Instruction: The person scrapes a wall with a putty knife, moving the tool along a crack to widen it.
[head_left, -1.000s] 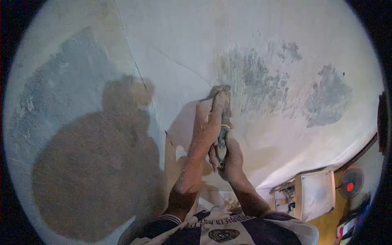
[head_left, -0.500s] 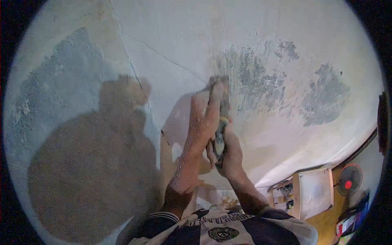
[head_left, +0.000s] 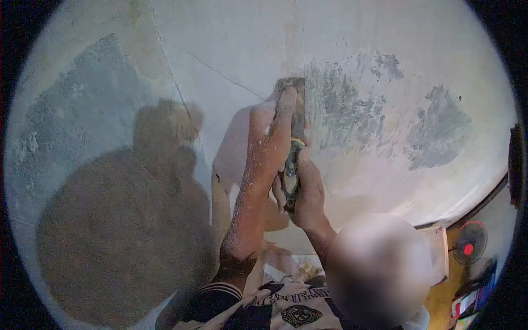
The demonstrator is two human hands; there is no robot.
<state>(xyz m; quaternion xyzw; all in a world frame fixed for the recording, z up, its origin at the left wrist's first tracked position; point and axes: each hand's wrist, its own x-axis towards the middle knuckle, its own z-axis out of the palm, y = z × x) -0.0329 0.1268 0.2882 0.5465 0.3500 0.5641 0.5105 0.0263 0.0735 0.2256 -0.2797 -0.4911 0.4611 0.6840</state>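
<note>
A scraper [head_left: 297, 124] with a flat blade, a yellow band and a dark handle stands nearly upright against the wall. My right hand [head_left: 309, 190] is closed around its handle. Higher up, my left hand [head_left: 278, 129] presses on the blade, fingers reaching close to its top edge; white dust speckles that forearm. The blade's edge lies on the wall [head_left: 231, 49], just left of a rough grey patch [head_left: 341, 104] where the pale coating is partly gone. Part of the handle is hidden by my fingers.
Another bare grey patch [head_left: 82, 104] covers the wall at left, near a long crack [head_left: 175, 82]. My large shadow [head_left: 126, 231] falls there. At lower right are a red-centred fan [head_left: 469, 248] and a pale panel [head_left: 440, 256]. A round blur hides part of my right arm.
Both hands and the scraper have moved up along the wall and slightly left. The grip stays the same. A round blur now covers the lower right.
</note>
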